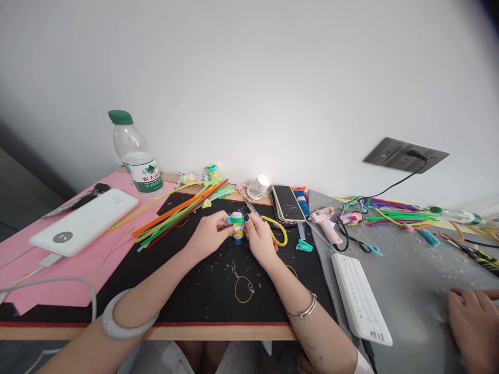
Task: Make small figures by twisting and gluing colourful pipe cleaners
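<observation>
Between my two hands, above the black mat [187, 291], is a small figure of coiled pipe cleaners [237, 235] in bands of lilac, green, yellow and blue. My left hand [212, 231] pinches its left side with thumb and fingertips. On the other side, my right hand [259, 238] grips it, dark-painted nails at its upper edge. A yellow pipe cleaner loop [284, 236] lies just right of my right hand, partly hidden behind it. A rubber band [244, 289] rests on the mat below the figure.
Left are loose pipe cleaners [175, 218], a water bottle [140, 156] and a white power bank [83, 221]. A paper cup [258, 187], phone [288, 203] and pink glue gun [327, 227] stand beyond and right. Another person's hand [473, 322] rests on the grey mat [417, 291] beside another power bank [360, 298].
</observation>
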Motion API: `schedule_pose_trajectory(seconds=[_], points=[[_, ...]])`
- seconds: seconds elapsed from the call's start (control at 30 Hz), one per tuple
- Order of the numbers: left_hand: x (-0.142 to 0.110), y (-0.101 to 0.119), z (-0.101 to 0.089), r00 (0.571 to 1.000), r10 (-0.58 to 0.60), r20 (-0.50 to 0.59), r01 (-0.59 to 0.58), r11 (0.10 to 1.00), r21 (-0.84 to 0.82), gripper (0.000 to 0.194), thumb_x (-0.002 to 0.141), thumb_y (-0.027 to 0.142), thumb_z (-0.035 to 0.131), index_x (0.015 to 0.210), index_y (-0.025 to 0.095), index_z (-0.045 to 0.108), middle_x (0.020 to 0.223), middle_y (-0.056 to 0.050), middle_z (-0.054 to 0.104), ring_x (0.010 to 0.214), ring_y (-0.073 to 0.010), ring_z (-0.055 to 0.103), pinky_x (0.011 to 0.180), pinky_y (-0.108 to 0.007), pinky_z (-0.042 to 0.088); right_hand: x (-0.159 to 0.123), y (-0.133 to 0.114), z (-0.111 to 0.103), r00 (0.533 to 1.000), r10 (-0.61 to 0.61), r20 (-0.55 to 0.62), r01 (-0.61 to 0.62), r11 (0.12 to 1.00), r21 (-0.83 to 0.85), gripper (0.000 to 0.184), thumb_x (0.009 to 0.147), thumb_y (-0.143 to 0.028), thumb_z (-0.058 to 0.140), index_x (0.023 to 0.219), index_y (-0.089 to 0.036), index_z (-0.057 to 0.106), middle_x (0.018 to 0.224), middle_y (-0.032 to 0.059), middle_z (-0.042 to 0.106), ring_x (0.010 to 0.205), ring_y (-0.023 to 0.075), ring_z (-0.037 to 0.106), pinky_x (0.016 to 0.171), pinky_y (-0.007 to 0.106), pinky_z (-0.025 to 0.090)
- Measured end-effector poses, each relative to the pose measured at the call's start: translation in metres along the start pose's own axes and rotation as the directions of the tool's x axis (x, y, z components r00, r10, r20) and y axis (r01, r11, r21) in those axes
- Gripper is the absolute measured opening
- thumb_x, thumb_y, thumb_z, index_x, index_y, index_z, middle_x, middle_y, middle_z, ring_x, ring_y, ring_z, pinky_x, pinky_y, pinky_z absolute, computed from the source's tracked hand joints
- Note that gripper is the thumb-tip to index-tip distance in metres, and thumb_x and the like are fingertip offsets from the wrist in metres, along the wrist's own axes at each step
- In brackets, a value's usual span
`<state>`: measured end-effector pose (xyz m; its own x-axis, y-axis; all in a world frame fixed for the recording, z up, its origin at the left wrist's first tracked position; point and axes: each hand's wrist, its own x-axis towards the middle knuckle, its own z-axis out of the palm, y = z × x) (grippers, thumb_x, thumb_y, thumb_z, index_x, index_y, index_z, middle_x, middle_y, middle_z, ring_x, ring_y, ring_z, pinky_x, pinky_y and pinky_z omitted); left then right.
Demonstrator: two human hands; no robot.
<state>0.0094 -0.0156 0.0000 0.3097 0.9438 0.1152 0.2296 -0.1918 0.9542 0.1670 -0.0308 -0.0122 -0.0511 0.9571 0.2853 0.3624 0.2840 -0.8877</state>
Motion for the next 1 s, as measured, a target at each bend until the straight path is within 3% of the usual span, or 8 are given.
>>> schedule_pose_trajectory(seconds=[1.0], points=[[0.001,-0.0017,0.0006,1.0,0.016,-0.004,-0.016,0.998,0.063,0.027,0.074,0.036,0.062,0.065,0.02,0.042,0.062,0.003,0.062,0.062,-0.016,0.061,0.058,-0.025,0.043,0.0001,0.0023,0.0009,1.0,-0.009,0.015,0.009,1.0,-0.026,0.031,0.093,-0.038,0.036,0.067,-0.021,0.036,0.059,-0.0042,0.038,0.053,0.0101,0.034,0.05,0.022,0.027]])
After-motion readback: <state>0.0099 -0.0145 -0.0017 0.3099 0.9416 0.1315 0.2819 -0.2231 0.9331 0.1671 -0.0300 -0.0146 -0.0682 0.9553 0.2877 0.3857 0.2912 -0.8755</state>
